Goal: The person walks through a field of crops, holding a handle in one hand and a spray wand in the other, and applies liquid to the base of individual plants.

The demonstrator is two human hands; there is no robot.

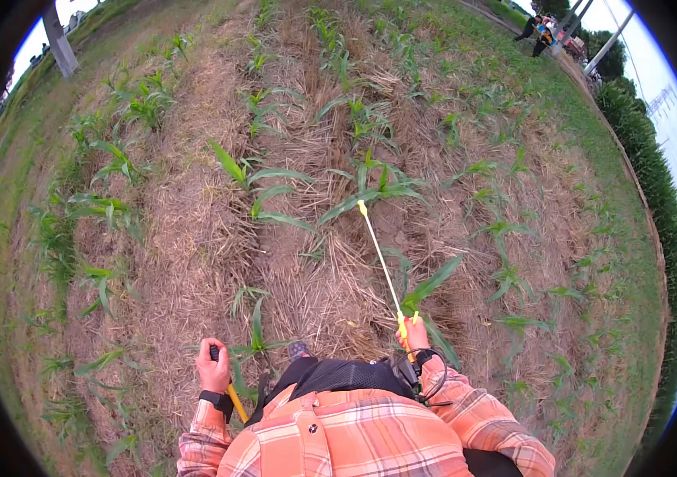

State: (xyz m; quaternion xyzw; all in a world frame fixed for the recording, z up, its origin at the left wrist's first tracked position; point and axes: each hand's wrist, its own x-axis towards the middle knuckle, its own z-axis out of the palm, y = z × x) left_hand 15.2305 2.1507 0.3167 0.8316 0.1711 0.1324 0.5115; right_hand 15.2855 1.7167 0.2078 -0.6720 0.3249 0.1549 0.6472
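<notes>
My right hand [411, 337] is closed around the yellow handle of a spray wand [382, 258]. The wand's thin pale tube reaches forward, and its yellow nozzle [363, 207] is over the leaves of a young corn plant [378, 189]. At the lower left, my left hand [213, 370] grips a pump lever [236, 403] with a black grip and a yellow shaft, whose lower end is hidden beside my body. Another corn plant [426, 292] stands close by my right hand. Whether liquid leaves the nozzle cannot be made out.
Rows of young corn [112, 208] run ahead over straw-covered soil [187, 207]. One shoe [298, 350] shows below me. A tall green hedge-like strip [656, 175] borders the right side. Other people [543, 38] are far off at upper right, near poles [609, 44]. A post [60, 44] stands at upper left.
</notes>
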